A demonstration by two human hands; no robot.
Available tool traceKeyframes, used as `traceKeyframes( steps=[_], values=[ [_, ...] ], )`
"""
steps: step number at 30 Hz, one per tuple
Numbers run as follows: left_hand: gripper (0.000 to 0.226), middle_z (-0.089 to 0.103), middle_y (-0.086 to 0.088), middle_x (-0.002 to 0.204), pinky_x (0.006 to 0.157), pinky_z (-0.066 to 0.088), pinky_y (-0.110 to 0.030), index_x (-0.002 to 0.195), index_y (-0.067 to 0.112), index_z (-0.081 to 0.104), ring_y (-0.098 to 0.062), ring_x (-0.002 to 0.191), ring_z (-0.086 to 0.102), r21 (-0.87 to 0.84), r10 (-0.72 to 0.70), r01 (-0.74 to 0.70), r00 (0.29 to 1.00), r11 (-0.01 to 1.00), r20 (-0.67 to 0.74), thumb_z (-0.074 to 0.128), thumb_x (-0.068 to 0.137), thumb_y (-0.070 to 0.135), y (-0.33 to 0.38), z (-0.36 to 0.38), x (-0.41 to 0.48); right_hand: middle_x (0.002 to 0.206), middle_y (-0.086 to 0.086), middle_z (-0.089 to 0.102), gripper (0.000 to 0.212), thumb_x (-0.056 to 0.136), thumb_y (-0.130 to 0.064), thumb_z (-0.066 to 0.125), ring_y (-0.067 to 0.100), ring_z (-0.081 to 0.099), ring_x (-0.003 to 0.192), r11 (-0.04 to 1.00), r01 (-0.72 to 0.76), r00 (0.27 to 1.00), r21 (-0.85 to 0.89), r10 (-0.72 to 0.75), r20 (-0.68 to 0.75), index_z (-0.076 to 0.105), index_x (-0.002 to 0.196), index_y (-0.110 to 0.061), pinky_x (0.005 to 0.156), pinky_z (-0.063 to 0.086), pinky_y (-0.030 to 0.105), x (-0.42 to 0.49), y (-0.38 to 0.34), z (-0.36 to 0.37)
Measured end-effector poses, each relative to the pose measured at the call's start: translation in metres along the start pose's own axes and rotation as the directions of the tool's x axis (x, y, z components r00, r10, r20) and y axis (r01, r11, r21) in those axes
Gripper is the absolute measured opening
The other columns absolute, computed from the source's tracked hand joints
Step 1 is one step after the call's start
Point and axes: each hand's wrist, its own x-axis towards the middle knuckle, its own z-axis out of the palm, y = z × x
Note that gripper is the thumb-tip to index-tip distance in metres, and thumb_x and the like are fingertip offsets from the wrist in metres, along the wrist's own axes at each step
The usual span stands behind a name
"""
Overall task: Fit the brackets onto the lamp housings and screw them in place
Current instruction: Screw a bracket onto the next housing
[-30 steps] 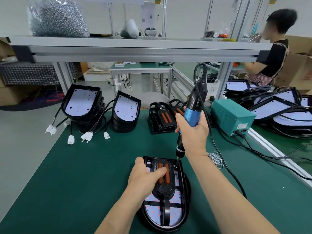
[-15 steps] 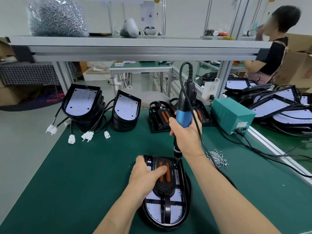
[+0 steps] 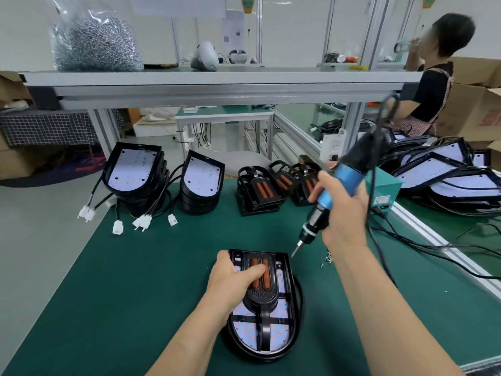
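Observation:
A black lamp housing (image 3: 291,316) with a white LED board lies on the green mat near me. A black bracket (image 3: 261,297) with two orange strips sits on top of it. My left hand (image 3: 233,280) presses on the bracket's left side, thumb laid across the orange strips. My right hand (image 3: 343,213) grips a blue and black electric screwdriver (image 3: 333,196), tilted, its bit tip just off the housing's upper right corner. A few loose screws (image 3: 328,257) lie on the mat beneath that hand.
Two stacks of housings (image 3: 130,175) (image 3: 202,183) with white connectors stand at the back left. Spare brackets (image 3: 257,191) sit behind the work. A teal power box (image 3: 385,185) and cables lie to the right. A person sits far right. A bag of screws (image 3: 95,42) is on the shelf.
My right hand has lifted the screwdriver off the housing's top and swung it out to the right, tilting it. My left hand stays on the bracket.

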Motion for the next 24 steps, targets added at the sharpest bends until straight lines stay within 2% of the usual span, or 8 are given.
traceKeyframes(
  steps=[4, 7, 9, 13, 18, 20, 22, 24],
  values=[
    [0.047, 0.068, 0.002, 0.105, 0.074, 0.050, -0.025, 0.104, 0.021, 0.054, -0.012, 0.094, 0.066, -0.010, 0.003, -0.003, 1.000, 1.000, -0.022, 0.085, 0.070, 0.028, 0.001, 0.002, -0.001, 0.065, -0.003, 0.056, 0.012, 0.091, -0.006, 0.065, 0.012, 0.051, 0.053, 0.994, -0.058, 0.985, 0.093, 0.072, -0.157, 0.058, 0.096, -0.014, 0.051, 0.044, 0.023, 0.002, -0.005, -0.053],
    [0.044, 0.067, 0.000, 0.108, 0.091, 0.053, -0.036, 0.105, 0.021, 0.053, -0.017, 0.101, 0.065, -0.009, -0.010, 0.010, 0.999, 1.000, -0.041, 0.085, 0.074, 0.024, 0.001, 0.004, -0.002, 0.069, -0.001, 0.052, 0.013, 0.092, -0.015, 0.066, 0.013, 0.049, 0.058, 0.960, -0.215, 0.926, 0.178, 0.259, -0.274, 0.055, 0.096, -0.018, 0.051, 0.042, 0.020, -0.001, 0.001, -0.092],
    [0.050, 0.067, 0.001, 0.109, 0.098, 0.051, -0.042, 0.106, 0.023, 0.053, -0.018, 0.105, 0.064, -0.006, -0.020, 0.019, 0.999, 1.000, -0.029, 0.084, 0.068, 0.031, 0.002, 0.003, -0.003, 0.066, -0.002, 0.053, 0.012, 0.091, -0.018, 0.067, 0.011, 0.050, 0.056, 0.935, -0.267, 0.887, 0.235, 0.334, -0.319, 0.056, 0.093, -0.018, 0.051, 0.041, 0.019, -0.004, 0.008, -0.113],
    [0.050, 0.066, 0.003, 0.111, 0.095, 0.051, -0.038, 0.106, 0.025, 0.053, -0.015, 0.103, 0.064, 0.052, -0.003, 0.005, 0.999, 0.999, -0.033, 0.084, 0.069, 0.036, 0.006, 0.003, -0.004, 0.066, -0.003, 0.052, 0.005, 0.093, -0.021, 0.061, 0.009, 0.049, 0.053, 0.907, -0.268, 0.878, 0.326, 0.369, -0.305, 0.060, 0.089, -0.018, 0.053, 0.038, 0.020, -0.011, 0.021, -0.139],
    [0.076, 0.060, -0.008, 0.120, 0.102, 0.048, -0.044, 0.113, 0.018, 0.061, -0.023, 0.111, 0.061, 0.248, 0.027, -0.031, 0.999, 0.968, 0.017, 0.074, 0.058, 0.069, 0.010, 0.001, -0.003, 0.068, -0.005, 0.049, 0.009, 0.096, -0.024, 0.056, 0.007, 0.047, 0.052, 0.878, -0.265, 0.873, 0.399, 0.395, -0.288, 0.059, 0.089, -0.019, 0.057, 0.036, 0.022, -0.007, 0.027, -0.150],
    [0.093, 0.049, -0.008, 0.132, 0.109, 0.041, -0.044, 0.132, 0.016, 0.052, -0.027, 0.125, 0.051, 0.434, 0.051, -0.019, 0.997, 0.901, -0.062, 0.069, 0.065, 0.078, 0.012, 0.003, 0.000, 0.067, -0.005, 0.049, 0.010, 0.097, -0.024, 0.056, 0.007, 0.047, 0.052, 0.873, -0.265, 0.871, 0.410, 0.399, -0.287, 0.059, 0.089, -0.019, 0.056, 0.037, 0.022, -0.006, 0.028, -0.150],
    [0.107, 0.038, -0.006, 0.141, 0.112, 0.032, -0.045, 0.150, 0.015, 0.033, -0.028, 0.135, 0.037, 0.653, 0.189, -0.021, 0.964, 0.757, -0.189, 0.061, 0.070, 0.081, 0.018, 0.008, 0.001, 0.067, -0.005, 0.050, 0.010, 0.097, -0.023, 0.056, 0.008, 0.046, 0.052, 0.870, -0.269, 0.868, 0.413, 0.405, -0.288, 0.058, 0.088, -0.019, 0.056, 0.038, 0.022, -0.006, 0.029, -0.149],
    [0.094, 0.041, -0.001, 0.136, 0.105, 0.031, -0.043, 0.147, 0.021, 0.039, -0.026, 0.129, 0.036, 0.773, 0.367, -0.100, 0.913, 0.627, -0.180, 0.060, 0.075, 0.077, 0.030, 0.016, 0.000, 0.066, -0.004, 0.049, 0.010, 0.096, -0.023, 0.058, 0.008, 0.047, 0.052, 0.868, -0.263, 0.867, 0.421, 0.404, -0.292, 0.058, 0.088, -0.019, 0.058, 0.038, 0.022, -0.006, 0.031, -0.150]
  ],
)
